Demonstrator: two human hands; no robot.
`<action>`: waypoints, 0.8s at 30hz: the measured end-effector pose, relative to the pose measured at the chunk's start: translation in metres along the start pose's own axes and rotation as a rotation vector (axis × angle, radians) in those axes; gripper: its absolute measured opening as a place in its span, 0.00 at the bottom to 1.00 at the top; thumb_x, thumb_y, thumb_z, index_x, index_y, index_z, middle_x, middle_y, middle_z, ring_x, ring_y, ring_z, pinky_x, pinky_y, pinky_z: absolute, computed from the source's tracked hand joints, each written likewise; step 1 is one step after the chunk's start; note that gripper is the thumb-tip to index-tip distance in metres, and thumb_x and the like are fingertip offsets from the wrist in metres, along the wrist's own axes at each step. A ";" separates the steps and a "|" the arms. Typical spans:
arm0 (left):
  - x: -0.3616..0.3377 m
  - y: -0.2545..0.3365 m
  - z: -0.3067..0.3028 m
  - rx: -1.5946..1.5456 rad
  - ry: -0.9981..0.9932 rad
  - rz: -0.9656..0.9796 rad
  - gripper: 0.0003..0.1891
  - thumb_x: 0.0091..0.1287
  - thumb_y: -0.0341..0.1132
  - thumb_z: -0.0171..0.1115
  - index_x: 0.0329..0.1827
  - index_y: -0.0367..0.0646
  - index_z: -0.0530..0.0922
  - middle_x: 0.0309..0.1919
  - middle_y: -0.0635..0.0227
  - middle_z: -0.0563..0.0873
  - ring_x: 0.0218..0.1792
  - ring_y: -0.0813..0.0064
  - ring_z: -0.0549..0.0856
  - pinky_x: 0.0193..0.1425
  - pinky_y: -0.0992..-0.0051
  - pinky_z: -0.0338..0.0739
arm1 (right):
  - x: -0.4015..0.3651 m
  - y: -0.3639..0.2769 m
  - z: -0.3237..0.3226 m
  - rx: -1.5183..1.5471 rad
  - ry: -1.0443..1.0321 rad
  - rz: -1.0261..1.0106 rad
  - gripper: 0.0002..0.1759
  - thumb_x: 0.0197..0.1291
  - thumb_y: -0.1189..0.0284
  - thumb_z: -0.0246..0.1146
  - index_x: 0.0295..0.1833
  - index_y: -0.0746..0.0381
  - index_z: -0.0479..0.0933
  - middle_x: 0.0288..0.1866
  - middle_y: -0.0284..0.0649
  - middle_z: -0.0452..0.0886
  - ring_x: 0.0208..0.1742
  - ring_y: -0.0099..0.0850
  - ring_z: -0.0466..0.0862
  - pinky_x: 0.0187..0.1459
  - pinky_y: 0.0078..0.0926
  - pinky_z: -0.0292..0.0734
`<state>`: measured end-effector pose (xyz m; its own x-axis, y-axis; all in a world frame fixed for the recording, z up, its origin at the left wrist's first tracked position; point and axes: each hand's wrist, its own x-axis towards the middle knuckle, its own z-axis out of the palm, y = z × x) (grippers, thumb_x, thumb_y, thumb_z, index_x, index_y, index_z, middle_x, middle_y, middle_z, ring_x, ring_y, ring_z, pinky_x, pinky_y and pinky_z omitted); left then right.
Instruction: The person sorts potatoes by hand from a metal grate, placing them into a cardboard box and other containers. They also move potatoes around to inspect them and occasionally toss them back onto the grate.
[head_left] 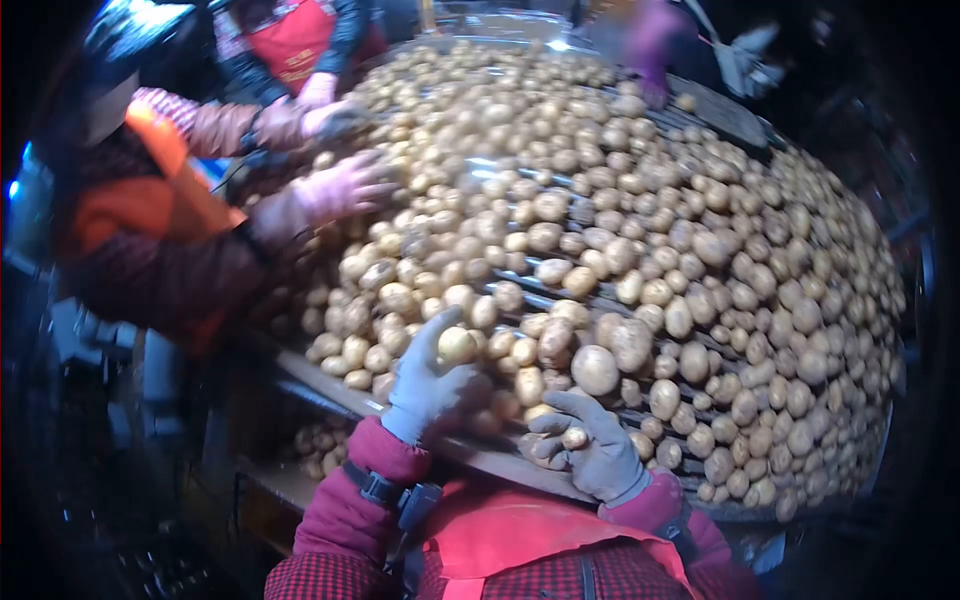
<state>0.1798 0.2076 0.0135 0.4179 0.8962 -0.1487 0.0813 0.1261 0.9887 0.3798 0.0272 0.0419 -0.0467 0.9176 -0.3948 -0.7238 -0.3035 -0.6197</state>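
Note:
Potatoes (pixel 596 370) of many sizes cover a broad slatted sorting table (pixel 538 292). My left hand (pixel 428 388), in a grey glove, reaches over the near edge. Its fingers and thumb close around a round, pale potato (pixel 457 345). To the right, my right hand (pixel 605 455), gloved the same way, curls its fingers around a small potato (pixel 574 437) close to the rim. Part of its grip is hidden by the fingers.
A person in an orange vest (pixel 160 205) works at the left with pink-gloved hands (pixel 345 187) among the potatoes. Another person in a red apron (pixel 290 45) stands behind. A purple sleeve (pixel 655 45) reaches in at the far right. The table's rim (pixel 330 388) runs before me.

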 end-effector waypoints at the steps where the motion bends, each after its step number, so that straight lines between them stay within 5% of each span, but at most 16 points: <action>1: -0.011 0.000 -0.008 -0.124 0.042 -0.060 0.40 0.62 0.21 0.74 0.79 0.41 0.69 0.66 0.63 0.81 0.63 0.75 0.82 0.68 0.73 0.79 | 0.001 0.004 -0.003 -0.070 -0.062 -0.030 0.26 0.79 0.73 0.50 0.78 0.65 0.65 0.63 0.53 0.80 0.49 0.34 0.83 0.48 0.26 0.80; 3: -0.034 -0.014 -0.026 0.050 0.118 0.136 0.41 0.63 0.21 0.73 0.81 0.41 0.66 0.64 0.65 0.82 0.60 0.76 0.83 0.63 0.74 0.82 | 0.005 0.006 -0.002 0.042 -0.154 0.041 0.27 0.78 0.75 0.50 0.79 0.64 0.64 0.63 0.53 0.80 0.50 0.32 0.84 0.48 0.22 0.80; 5: -0.068 -0.012 -0.033 -0.044 0.277 0.030 0.35 0.67 0.26 0.73 0.77 0.36 0.69 0.65 0.60 0.80 0.62 0.74 0.82 0.64 0.74 0.81 | 0.009 0.007 0.004 -0.006 -0.261 0.027 0.29 0.74 0.82 0.54 0.78 0.64 0.65 0.63 0.53 0.80 0.48 0.30 0.85 0.46 0.17 0.80; 7: -0.100 -0.013 -0.042 -0.087 0.407 -0.012 0.32 0.67 0.32 0.77 0.73 0.37 0.73 0.57 0.65 0.83 0.54 0.77 0.84 0.61 0.75 0.82 | 0.013 0.009 0.014 -0.235 -0.243 0.008 0.28 0.73 0.81 0.57 0.77 0.64 0.66 0.60 0.53 0.82 0.44 0.29 0.85 0.43 0.18 0.80; 9: -0.132 -0.034 -0.054 -0.131 0.515 -0.059 0.31 0.66 0.35 0.78 0.70 0.37 0.75 0.54 0.67 0.84 0.53 0.78 0.84 0.59 0.75 0.82 | 0.013 0.012 0.025 -0.341 -0.271 -0.017 0.26 0.76 0.76 0.56 0.77 0.64 0.67 0.57 0.53 0.83 0.42 0.29 0.85 0.40 0.18 0.79; 10: -0.144 -0.050 -0.062 -0.055 0.579 -0.046 0.30 0.66 0.37 0.78 0.69 0.38 0.76 0.52 0.68 0.84 0.50 0.80 0.84 0.58 0.76 0.82 | 0.019 0.023 0.017 -0.144 -0.219 0.097 0.24 0.77 0.72 0.55 0.76 0.63 0.69 0.54 0.53 0.84 0.39 0.30 0.85 0.37 0.19 0.78; 11: -0.158 -0.060 -0.067 -0.063 0.611 -0.104 0.30 0.66 0.38 0.79 0.69 0.40 0.77 0.51 0.69 0.84 0.49 0.80 0.83 0.57 0.76 0.82 | 0.018 0.025 0.026 -0.465 -0.230 -0.008 0.23 0.77 0.71 0.54 0.74 0.62 0.70 0.51 0.54 0.84 0.37 0.30 0.84 0.35 0.20 0.77; 18: -0.210 -0.072 -0.113 -0.267 0.845 -0.158 0.33 0.66 0.24 0.75 0.74 0.43 0.73 0.49 0.71 0.84 0.45 0.82 0.83 0.49 0.78 0.83 | 0.037 0.053 0.059 -0.269 0.109 0.334 0.23 0.78 0.63 0.54 0.71 0.61 0.74 0.45 0.51 0.84 0.27 0.29 0.79 0.29 0.22 0.75; 20: -0.228 -0.085 -0.126 -0.436 0.912 -0.107 0.35 0.66 0.20 0.72 0.76 0.44 0.72 0.48 0.72 0.83 0.41 0.83 0.83 0.45 0.79 0.83 | 0.041 0.064 0.081 -0.292 0.067 0.370 0.24 0.79 0.59 0.54 0.69 0.63 0.75 0.43 0.49 0.84 0.27 0.30 0.79 0.28 0.24 0.75; 23: -0.260 -0.096 -0.149 -0.500 1.126 0.001 0.34 0.68 0.28 0.74 0.77 0.46 0.71 0.53 0.70 0.83 0.49 0.79 0.83 0.57 0.76 0.83 | 0.048 0.084 0.102 -0.347 -0.003 0.404 0.25 0.78 0.55 0.57 0.67 0.62 0.77 0.41 0.47 0.84 0.28 0.32 0.80 0.28 0.28 0.75; 24: -0.271 -0.119 -0.159 -0.356 1.217 0.035 0.34 0.68 0.25 0.72 0.78 0.46 0.70 0.49 0.71 0.83 0.42 0.81 0.84 0.47 0.78 0.82 | 0.049 0.090 0.111 -0.389 -0.033 0.408 0.26 0.76 0.53 0.61 0.66 0.61 0.78 0.41 0.46 0.84 0.28 0.34 0.79 0.29 0.30 0.75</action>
<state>-0.0865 0.0174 -0.0612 -0.6992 0.6878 -0.1950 -0.2388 0.0324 0.9705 0.2359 0.0733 0.0425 -0.2955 0.7115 -0.6375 -0.3362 -0.7021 -0.6278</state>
